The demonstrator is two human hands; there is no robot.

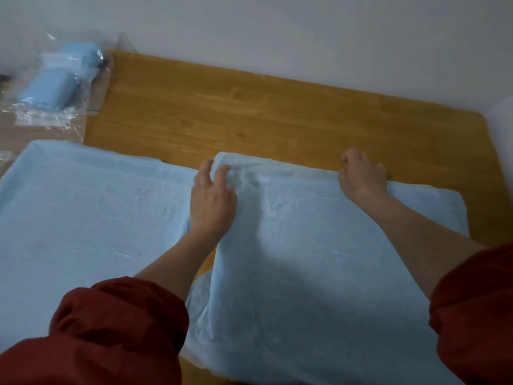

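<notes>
A light blue cloth [305, 245] lies spread over a wooden table [249, 115], part of it folded over to the right. My left hand [212, 201] pinches the folded piece's far left corner between thumb and fingers. My right hand [361, 176] grips the same far edge further right, with fingers curled round it. A second flat stretch of light blue cloth [83, 218] covers the table's left side. Both forearms reach out of rolled-up dark red sleeves.
A clear plastic bag [55, 79] holding folded light blue cloth packs lies at the far left on a brown surface. A white wall [277, 31] runs along the table's far edge. Bare wood shows beyond the cloth.
</notes>
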